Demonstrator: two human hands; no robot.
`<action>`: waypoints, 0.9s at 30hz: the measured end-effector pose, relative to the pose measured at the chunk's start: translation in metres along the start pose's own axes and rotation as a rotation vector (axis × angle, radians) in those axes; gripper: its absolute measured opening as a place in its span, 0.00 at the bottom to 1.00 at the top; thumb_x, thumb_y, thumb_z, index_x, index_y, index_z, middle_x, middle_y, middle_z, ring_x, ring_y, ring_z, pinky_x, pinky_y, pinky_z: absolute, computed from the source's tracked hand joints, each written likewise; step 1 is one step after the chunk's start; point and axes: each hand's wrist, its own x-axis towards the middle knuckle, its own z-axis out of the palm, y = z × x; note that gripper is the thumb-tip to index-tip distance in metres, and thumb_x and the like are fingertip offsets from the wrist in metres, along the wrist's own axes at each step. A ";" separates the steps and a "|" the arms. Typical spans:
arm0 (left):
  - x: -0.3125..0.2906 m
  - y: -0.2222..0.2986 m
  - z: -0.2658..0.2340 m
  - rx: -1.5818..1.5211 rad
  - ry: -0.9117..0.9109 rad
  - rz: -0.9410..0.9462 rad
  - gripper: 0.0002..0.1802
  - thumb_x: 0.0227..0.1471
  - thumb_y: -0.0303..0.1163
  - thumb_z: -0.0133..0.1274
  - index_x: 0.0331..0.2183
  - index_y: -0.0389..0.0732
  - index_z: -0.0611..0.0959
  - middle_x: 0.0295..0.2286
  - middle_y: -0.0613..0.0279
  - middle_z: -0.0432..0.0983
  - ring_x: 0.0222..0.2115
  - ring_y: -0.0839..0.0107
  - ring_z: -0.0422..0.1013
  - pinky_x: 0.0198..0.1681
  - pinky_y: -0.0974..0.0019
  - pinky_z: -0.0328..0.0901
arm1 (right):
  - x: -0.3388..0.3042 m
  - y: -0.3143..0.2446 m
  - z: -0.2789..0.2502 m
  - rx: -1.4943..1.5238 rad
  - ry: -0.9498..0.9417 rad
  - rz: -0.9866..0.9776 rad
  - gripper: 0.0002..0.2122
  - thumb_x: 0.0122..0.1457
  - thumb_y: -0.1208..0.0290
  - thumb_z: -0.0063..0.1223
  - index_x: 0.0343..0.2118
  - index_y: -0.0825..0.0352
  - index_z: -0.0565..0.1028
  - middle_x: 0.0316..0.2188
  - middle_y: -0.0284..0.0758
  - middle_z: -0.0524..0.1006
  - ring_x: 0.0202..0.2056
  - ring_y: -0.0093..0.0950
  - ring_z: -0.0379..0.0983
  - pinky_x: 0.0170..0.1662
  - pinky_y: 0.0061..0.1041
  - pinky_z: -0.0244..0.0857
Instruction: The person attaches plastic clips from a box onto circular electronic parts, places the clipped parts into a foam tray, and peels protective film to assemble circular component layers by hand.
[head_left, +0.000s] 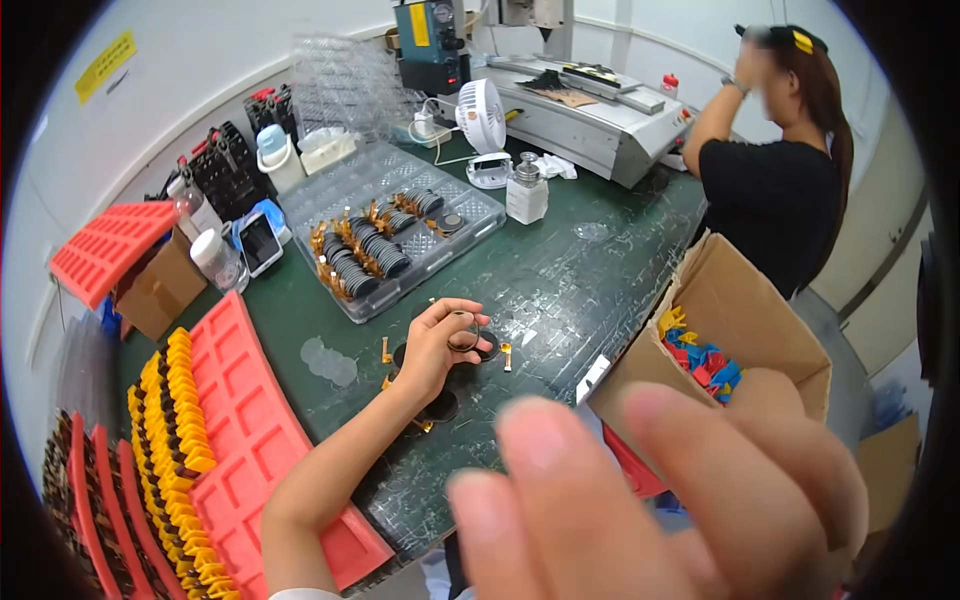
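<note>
- Fingers of left hand [437, 345] pinch a small dark ring part [463, 342], held just above loose discs [440, 405] on the green mat [560, 290].
- Right hand [690, 490] is raised near the camera, blurred, fingers spread, holding nothing; the left is nearer.

white walls [200, 90], green-topped workbench [560, 290], grey machine [590, 120] at back, bright even light.
</note>
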 end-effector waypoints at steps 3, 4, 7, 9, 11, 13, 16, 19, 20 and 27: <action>-0.008 -0.001 -0.002 0.024 0.067 0.044 0.11 0.48 0.27 0.45 0.36 0.36 0.73 0.32 0.57 0.72 0.23 0.71 0.71 0.23 0.72 0.65 | 0.002 -0.012 -0.005 -0.047 -0.014 0.145 0.05 0.48 0.69 0.49 0.24 0.64 0.70 0.24 0.31 0.64 0.21 0.26 0.60 0.23 0.27 0.58; -0.011 0.000 -0.002 0.036 0.092 0.051 0.11 0.48 0.27 0.45 0.36 0.36 0.73 0.32 0.57 0.72 0.24 0.71 0.72 0.23 0.72 0.66 | 0.001 -0.015 -0.007 -0.061 -0.009 0.189 0.05 0.49 0.69 0.49 0.24 0.64 0.70 0.24 0.31 0.64 0.20 0.26 0.60 0.23 0.28 0.58; -0.016 -0.003 -0.006 -0.002 0.105 0.119 0.11 0.49 0.27 0.44 0.37 0.37 0.73 0.32 0.57 0.72 0.24 0.70 0.72 0.23 0.72 0.66 | -0.021 0.032 0.002 -0.203 0.183 -0.613 0.04 0.47 0.73 0.50 0.27 0.63 0.70 0.27 0.32 0.64 0.22 0.25 0.59 0.25 0.33 0.60; -0.009 -0.006 -0.002 0.006 0.108 0.135 0.13 0.48 0.27 0.45 0.39 0.38 0.71 0.33 0.57 0.71 0.24 0.70 0.72 0.26 0.70 0.68 | -0.058 0.021 0.002 -0.091 0.313 -0.460 0.05 0.47 0.69 0.51 0.28 0.58 0.71 0.26 0.31 0.63 0.28 0.24 0.59 0.35 0.31 0.63; -0.009 -0.013 -0.005 -0.059 0.171 0.178 0.17 0.47 0.25 0.46 0.42 0.39 0.68 0.35 0.56 0.69 0.27 0.68 0.72 0.27 0.68 0.69 | -0.076 0.012 0.051 0.251 0.508 -0.218 0.02 0.40 0.73 0.49 0.19 0.62 0.69 0.18 0.27 0.63 0.19 0.26 0.57 0.23 0.28 0.58; -0.005 -0.017 -0.014 -0.078 0.256 0.301 0.23 0.43 0.18 0.46 0.44 0.39 0.64 0.39 0.54 0.65 0.31 0.66 0.71 0.31 0.68 0.69 | -0.064 0.038 0.100 0.266 0.181 -0.430 0.04 0.36 0.74 0.50 0.17 0.65 0.67 0.15 0.29 0.61 0.16 0.26 0.56 0.19 0.25 0.54; 0.009 -0.020 -0.022 -0.004 0.444 0.354 0.26 0.41 0.14 0.45 0.45 0.37 0.62 0.42 0.54 0.60 0.35 0.67 0.70 0.36 0.70 0.67 | -0.083 0.054 0.186 0.286 -0.502 -0.034 0.16 0.43 0.73 0.47 0.39 0.66 0.69 0.41 0.37 0.68 0.40 0.29 0.66 0.36 0.26 0.63; 0.008 -0.011 -0.019 -0.039 0.501 0.316 0.28 0.41 0.12 0.44 0.46 0.36 0.59 0.44 0.54 0.58 0.40 0.65 0.67 0.40 0.70 0.66 | -0.110 0.075 0.234 0.429 -0.489 -0.193 0.20 0.47 0.73 0.44 0.46 0.62 0.66 0.50 0.37 0.64 0.46 0.30 0.64 0.41 0.28 0.63; 0.009 -0.011 -0.017 -0.019 0.484 0.303 0.28 0.41 0.12 0.44 0.46 0.36 0.59 0.44 0.54 0.58 0.40 0.65 0.67 0.40 0.70 0.66 | -0.112 0.080 0.239 0.439 -0.483 -0.232 0.21 0.49 0.74 0.42 0.49 0.60 0.65 0.51 0.37 0.63 0.47 0.30 0.63 0.43 0.28 0.62; 0.006 -0.020 -0.010 0.022 0.268 0.375 0.29 0.42 0.10 0.42 0.48 0.35 0.58 0.46 0.53 0.58 0.47 0.57 0.64 0.49 0.66 0.62 | -0.125 0.086 0.231 0.499 -0.509 -0.260 0.20 0.50 0.71 0.43 0.48 0.61 0.66 0.47 0.36 0.66 0.45 0.30 0.65 0.42 0.27 0.64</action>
